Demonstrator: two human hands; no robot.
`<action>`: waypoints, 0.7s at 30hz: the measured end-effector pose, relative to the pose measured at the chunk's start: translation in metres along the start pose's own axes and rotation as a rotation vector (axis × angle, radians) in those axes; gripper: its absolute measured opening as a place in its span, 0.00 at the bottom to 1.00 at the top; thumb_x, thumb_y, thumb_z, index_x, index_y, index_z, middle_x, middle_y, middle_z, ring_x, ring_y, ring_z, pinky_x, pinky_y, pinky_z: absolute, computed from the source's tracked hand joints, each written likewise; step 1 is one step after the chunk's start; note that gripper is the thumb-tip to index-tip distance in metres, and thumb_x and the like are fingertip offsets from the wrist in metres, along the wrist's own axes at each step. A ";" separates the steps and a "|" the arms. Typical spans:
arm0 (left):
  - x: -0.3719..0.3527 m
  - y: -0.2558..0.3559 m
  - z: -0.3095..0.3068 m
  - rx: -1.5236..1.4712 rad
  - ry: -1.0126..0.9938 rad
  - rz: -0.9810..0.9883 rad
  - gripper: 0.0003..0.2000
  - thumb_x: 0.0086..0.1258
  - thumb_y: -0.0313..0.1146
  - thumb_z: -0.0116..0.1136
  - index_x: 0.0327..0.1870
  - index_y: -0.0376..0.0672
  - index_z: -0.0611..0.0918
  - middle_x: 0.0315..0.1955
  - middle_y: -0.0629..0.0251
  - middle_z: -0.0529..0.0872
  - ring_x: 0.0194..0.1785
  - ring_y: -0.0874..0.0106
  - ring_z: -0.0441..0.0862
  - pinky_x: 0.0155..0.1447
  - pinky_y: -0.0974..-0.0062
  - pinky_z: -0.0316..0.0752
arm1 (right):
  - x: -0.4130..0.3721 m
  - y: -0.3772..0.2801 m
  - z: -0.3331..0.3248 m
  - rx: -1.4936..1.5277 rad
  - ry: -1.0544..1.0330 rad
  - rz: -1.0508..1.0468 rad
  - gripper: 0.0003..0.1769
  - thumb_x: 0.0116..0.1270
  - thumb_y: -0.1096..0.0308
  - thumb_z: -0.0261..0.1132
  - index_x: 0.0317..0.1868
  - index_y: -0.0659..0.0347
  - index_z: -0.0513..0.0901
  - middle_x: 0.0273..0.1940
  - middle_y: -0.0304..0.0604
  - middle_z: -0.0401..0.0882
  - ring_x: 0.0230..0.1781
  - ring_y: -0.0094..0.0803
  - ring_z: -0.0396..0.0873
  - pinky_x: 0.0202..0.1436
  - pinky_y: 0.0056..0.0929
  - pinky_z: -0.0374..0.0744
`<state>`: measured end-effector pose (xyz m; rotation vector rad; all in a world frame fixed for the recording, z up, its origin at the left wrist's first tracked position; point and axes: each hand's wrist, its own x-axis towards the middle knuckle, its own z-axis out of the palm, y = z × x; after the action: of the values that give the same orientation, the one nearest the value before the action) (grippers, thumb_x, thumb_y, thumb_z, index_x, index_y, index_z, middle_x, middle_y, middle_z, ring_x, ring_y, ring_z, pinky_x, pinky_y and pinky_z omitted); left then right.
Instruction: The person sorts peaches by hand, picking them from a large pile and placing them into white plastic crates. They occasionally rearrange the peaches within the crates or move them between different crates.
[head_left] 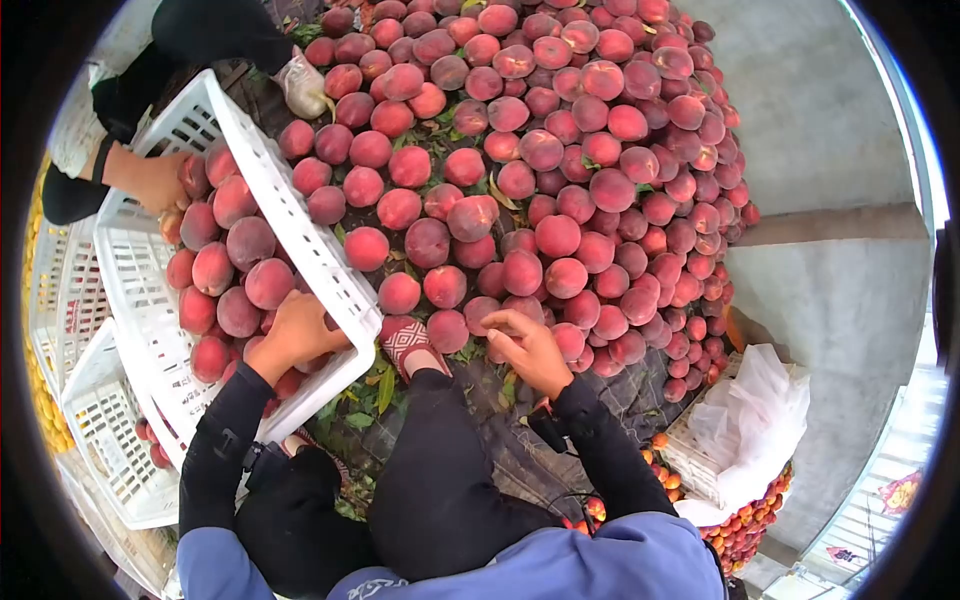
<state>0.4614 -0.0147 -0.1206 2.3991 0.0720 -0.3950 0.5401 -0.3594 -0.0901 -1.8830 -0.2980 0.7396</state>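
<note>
Inside the tilted white plastic crate (255, 150), my left hand (295, 335) is curled down among dark red peaches (240, 312), close to the crate's right wall. Its fingertips are partly hidden, and I cannot make out what they close on. My right hand (530, 350) is over the near edge of a large peach pile (560, 235), fingers apart and bent toward the fruit beside them. Another person's hand (150, 178) reaches into the same crate from the upper left, touching peaches there.
More white crates (110, 430) stand at the left, one with a few peaches. Leaves (385, 385) litter the dark ground sheet. At the right are a box with clear plastic wrapping (750, 400), smaller orange-red fruit (755, 520) and a grey wall (830, 300). My patterned shoe (405, 340) touches the pile's edge.
</note>
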 end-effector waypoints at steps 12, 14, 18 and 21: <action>0.000 0.039 0.008 0.196 0.294 0.042 0.18 0.56 0.49 0.63 0.44 0.50 0.86 0.34 0.60 0.88 0.36 0.58 0.87 0.39 0.60 0.80 | 0.109 0.066 -0.119 -0.316 0.887 -0.300 0.27 0.59 0.64 0.70 0.55 0.67 0.76 0.51 0.52 0.76 0.51 0.41 0.74 0.58 0.38 0.72; 0.000 0.010 0.018 0.084 0.252 0.066 0.22 0.54 0.50 0.66 0.46 0.46 0.84 0.36 0.55 0.87 0.40 0.55 0.85 0.44 0.59 0.79 | 0.149 0.072 -0.158 -0.362 1.079 -0.281 0.36 0.55 0.59 0.74 0.58 0.73 0.73 0.55 0.57 0.76 0.56 0.47 0.74 0.62 0.42 0.71; -0.035 0.008 -0.023 -0.107 0.275 0.104 0.27 0.60 0.49 0.66 0.54 0.40 0.78 0.48 0.49 0.82 0.51 0.55 0.81 0.55 0.61 0.76 | 0.230 0.150 -0.252 -0.751 1.102 0.112 0.57 0.45 0.35 0.76 0.60 0.79 0.70 0.61 0.69 0.71 0.64 0.57 0.69 0.68 0.46 0.68; -0.081 0.006 -0.085 -0.111 0.262 -0.075 0.15 0.63 0.43 0.64 0.40 0.41 0.81 0.34 0.61 0.85 0.38 0.64 0.83 0.44 0.68 0.77 | 0.229 0.107 -0.232 -0.559 1.090 0.406 0.69 0.37 0.28 0.75 0.66 0.78 0.62 0.64 0.69 0.68 0.67 0.59 0.66 0.71 0.47 0.67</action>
<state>0.4079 0.0404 -0.0320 2.3297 0.2949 -0.1049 0.8471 -0.4587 -0.2061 -2.6152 0.6477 -0.2397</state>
